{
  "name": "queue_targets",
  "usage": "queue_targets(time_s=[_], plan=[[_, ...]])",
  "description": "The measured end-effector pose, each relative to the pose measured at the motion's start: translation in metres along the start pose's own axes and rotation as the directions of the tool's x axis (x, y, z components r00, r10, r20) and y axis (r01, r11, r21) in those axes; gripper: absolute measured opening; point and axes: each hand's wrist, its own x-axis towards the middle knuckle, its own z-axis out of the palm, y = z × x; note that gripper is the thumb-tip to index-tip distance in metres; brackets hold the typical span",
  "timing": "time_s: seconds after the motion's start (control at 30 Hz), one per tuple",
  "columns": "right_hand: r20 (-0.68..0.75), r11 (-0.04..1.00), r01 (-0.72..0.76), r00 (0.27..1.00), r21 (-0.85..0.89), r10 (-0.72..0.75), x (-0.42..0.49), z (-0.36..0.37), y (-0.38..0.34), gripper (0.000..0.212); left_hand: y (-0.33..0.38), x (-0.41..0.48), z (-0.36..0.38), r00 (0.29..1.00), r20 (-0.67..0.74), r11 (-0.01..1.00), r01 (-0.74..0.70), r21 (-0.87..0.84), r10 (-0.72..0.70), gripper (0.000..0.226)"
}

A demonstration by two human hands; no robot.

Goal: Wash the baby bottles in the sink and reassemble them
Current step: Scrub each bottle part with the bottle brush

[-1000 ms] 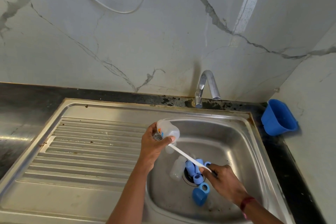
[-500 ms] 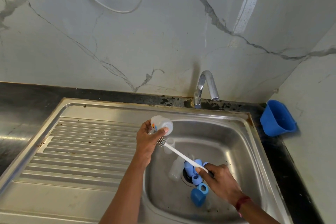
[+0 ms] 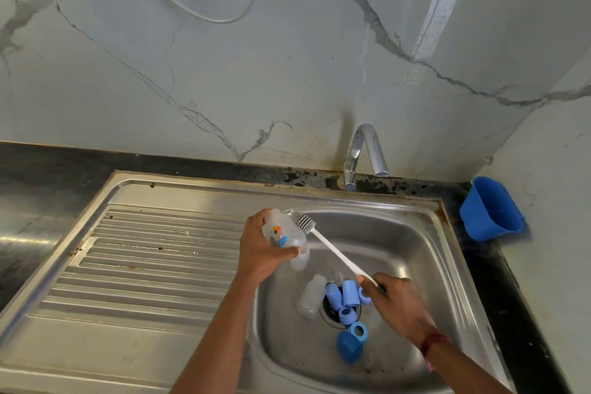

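Observation:
My left hand (image 3: 260, 249) grips a clear baby bottle (image 3: 284, 230) with small coloured prints, held over the left edge of the sink basin (image 3: 415, 233). My right hand (image 3: 396, 304) holds the white handle of a bottle brush (image 3: 332, 248); its grey bristle head lies against the bottle's outside, near the upper end. Another clear bottle (image 3: 308, 296) lies on the basin floor beside the drain. Several blue rings and caps (image 3: 343, 301) crowd the drain, and a blue cap (image 3: 348, 350) lies nearer me.
A ribbed steel draining board (image 3: 144, 265) stretches left of the basin. The chrome tap (image 3: 363, 153) stands at the back, with no water visible. A blue plastic tub (image 3: 491, 209) sits on the dark counter at the right, against the marble wall.
The brush head was inside or at the bottle's mouth; now it is outside, up against the bottle's upper side. My left hand has turned the bottle, showing its printed side.

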Motion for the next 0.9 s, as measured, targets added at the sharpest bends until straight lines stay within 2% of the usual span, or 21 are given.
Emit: queue_targets(time_s=[0.07,0.1,0.27,0.47,0.53,0.63,0.77,0.9], plan=[[-0.027,0.996,0.088,0.996,-0.034,-0.089,0.002,-0.007,-0.002,0.057,-0.003,0.001,-0.001,0.995,0.065,0.973,-0.085,0.216,0.072,0.096],[-0.023,0.989,0.130,0.991,-0.071,-0.132,0.004,-0.010,-0.002,0.060,-0.005,0.001,-0.002,0.992,0.091,0.956,-0.114,0.270,0.093,0.098],[0.074,0.925,0.199,0.980,-0.325,-0.185,0.010,-0.025,-0.009,0.071,-0.011,-0.001,-0.001,0.978,0.166,0.906,-0.181,0.382,0.125,0.106],[0.303,0.798,0.331,0.933,-0.504,-0.195,0.018,-0.056,-0.017,0.053,-0.019,0.000,-0.007,0.960,0.209,0.821,-0.267,0.505,0.184,0.107],[0.320,0.773,0.355,0.925,-0.526,-0.207,0.024,-0.064,-0.019,0.053,-0.020,-0.001,-0.006,0.956,0.219,0.813,-0.281,0.510,0.193,0.108],[0.266,0.774,0.345,0.935,-0.531,-0.234,0.032,-0.065,-0.020,0.055,-0.021,-0.006,0.000,0.957,0.219,0.836,-0.273,0.476,0.188,0.108],[0.209,0.816,0.309,0.949,-0.489,-0.235,0.035,-0.056,-0.016,0.056,-0.019,-0.011,0.005,0.981,0.157,0.906,-0.170,0.387,0.117,0.100],[0.189,0.904,0.233,0.966,-0.359,-0.174,0.026,-0.042,-0.006,0.053,-0.016,-0.012,0.002,0.999,0.019,0.956,-0.043,0.290,0.039,0.089]])
